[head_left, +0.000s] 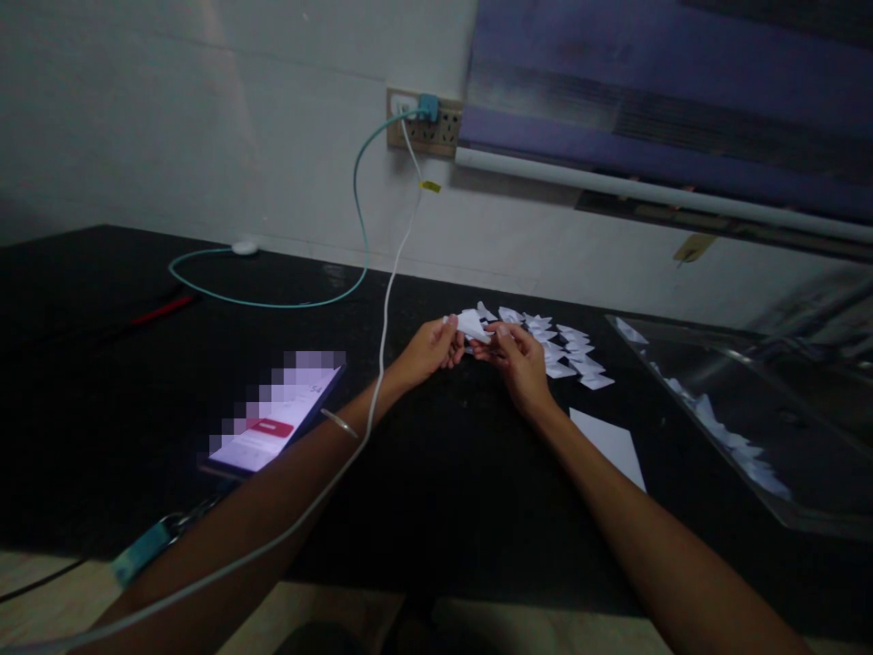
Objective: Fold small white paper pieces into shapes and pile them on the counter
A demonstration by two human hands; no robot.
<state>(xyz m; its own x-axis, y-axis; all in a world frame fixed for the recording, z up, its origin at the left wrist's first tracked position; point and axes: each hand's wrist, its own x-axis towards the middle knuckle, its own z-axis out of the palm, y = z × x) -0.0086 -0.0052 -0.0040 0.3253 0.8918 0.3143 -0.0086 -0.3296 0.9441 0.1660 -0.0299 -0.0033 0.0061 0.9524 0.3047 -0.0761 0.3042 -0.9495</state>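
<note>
Between my two hands is a folded piece of white paper (472, 324), held up over the black counter. My left hand (434, 349) pinches its left edge between thumb and fingers. On the right side, my right hand (519, 362) grips the paper's lower corner with thumb and forefinger. Just behind and to the right lie several folded white paper pieces (576, 346) in rows on the counter. A flat white paper sheet (608, 446) rests beside my right forearm. The undersides of my fingers are partly hidden.
A lit phone (276, 423) lies left of my left forearm. A white cable (386, 318) hangs from the wall socket (443, 127) across that forearm. A teal cable (273, 303) loops on the black counter (423, 509). At right, a metal sink (740, 373) has folded papers (733, 441) along its edge.
</note>
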